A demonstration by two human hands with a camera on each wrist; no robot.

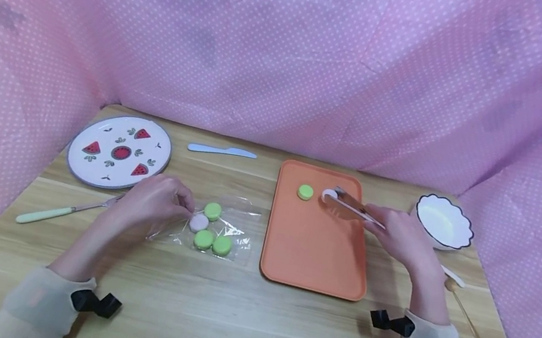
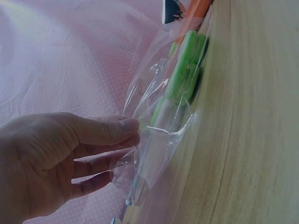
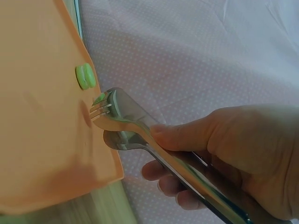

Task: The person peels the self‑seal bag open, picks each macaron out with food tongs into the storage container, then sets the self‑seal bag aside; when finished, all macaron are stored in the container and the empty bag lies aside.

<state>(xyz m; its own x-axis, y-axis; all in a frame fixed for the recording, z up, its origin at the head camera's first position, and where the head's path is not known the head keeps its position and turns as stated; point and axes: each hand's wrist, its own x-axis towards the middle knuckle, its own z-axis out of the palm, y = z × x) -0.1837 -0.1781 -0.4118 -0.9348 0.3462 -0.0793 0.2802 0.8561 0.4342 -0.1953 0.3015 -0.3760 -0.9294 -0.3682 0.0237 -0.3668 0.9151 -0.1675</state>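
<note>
My left hand (image 1: 153,201) pinches the edge of a clear plastic bag (image 2: 152,79) between thumb and fingers. Inside the bag are three green macarons (image 1: 222,245) and a lilac macaron (image 1: 198,223). My right hand (image 1: 403,234) grips metal serving tongs (image 3: 161,156), which end in a fork-shaped side and a rounded side. In the head view, the tong tips are at a pale macaron (image 1: 328,195) over the orange tray (image 1: 312,255); I cannot tell whether they grip it. A green macaron (image 1: 305,192) sits on the tray to its left.
A watermelon-patterned plate (image 1: 108,146) lies at the back left, with a green-handled utensil (image 1: 45,215) in front. A pale blue knife (image 1: 222,151) lies at the back. At right stand a scalloped white bowl (image 1: 444,220) and, nearer, a gold-coloured utensil (image 1: 465,315).
</note>
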